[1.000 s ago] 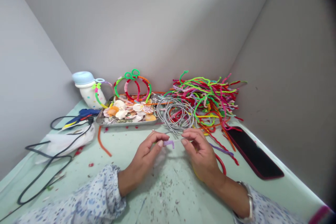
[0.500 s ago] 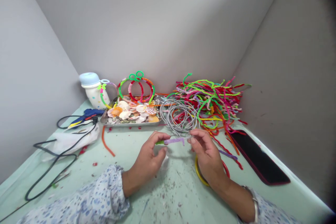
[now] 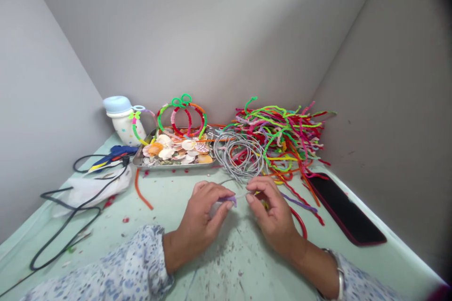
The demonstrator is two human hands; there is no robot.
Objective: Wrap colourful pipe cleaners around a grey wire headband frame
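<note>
Between finger and thumb, my left hand [image 3: 203, 214] pinches a short purple pipe cleaner [image 3: 233, 201], most of it covered by the fingers. A thin grey wire [image 3: 242, 195] runs from it across to my right hand [image 3: 273, 211], whose thumb and fingertips are closed on it. Both hands are slightly above the table, a small gap apart. Just beyond them lies a loose coil of grey wire [image 3: 240, 160]. Under my right hand shows part of a red ring [image 3: 300, 222], mostly hidden.
A metal tray [image 3: 173, 166] of shells stands behind, with pipe-cleaner hoops [image 3: 205, 124] on it. Right of it is a heap of colourful pipe cleaners [image 3: 282, 127]; a black phone-like slab [image 3: 348, 211] lies farther right. At left are a white bottle [image 3: 129, 129] and a black cable [image 3: 67, 233].
My left fingers have slid over the purple pipe cleaner and closed on its end, hiding most of it and its green part. My right hand has shifted slightly left, still on the wire.
</note>
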